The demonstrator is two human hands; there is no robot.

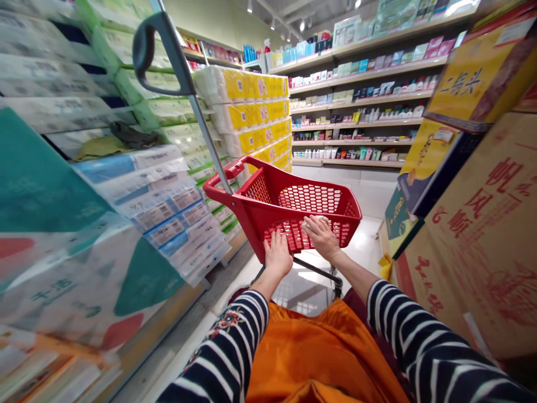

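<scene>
The red basket (247, 210) of the trolley stood in front of the person, in the aisle between the paper packs (168, 196) and the cartons (482, 224). The left hand (278, 256) had its fingers spread and seemed to lie flat on the lower part of the near mesh wall, with nothing held. The right hand (322, 238) was at the upper part of the same wall, its fingers closed over a pale cloth (321, 219); how tightly, one could not tell.

For doing this well, the left hand probably needed to brace the wall, because a wheel (338, 286) showed below and the basket could roll away under pressure. The cloth was best pressed evenly along the rim and mesh, with no fold caught in the holes. Care was also advisable near the tall grey handle (178, 56).
</scene>
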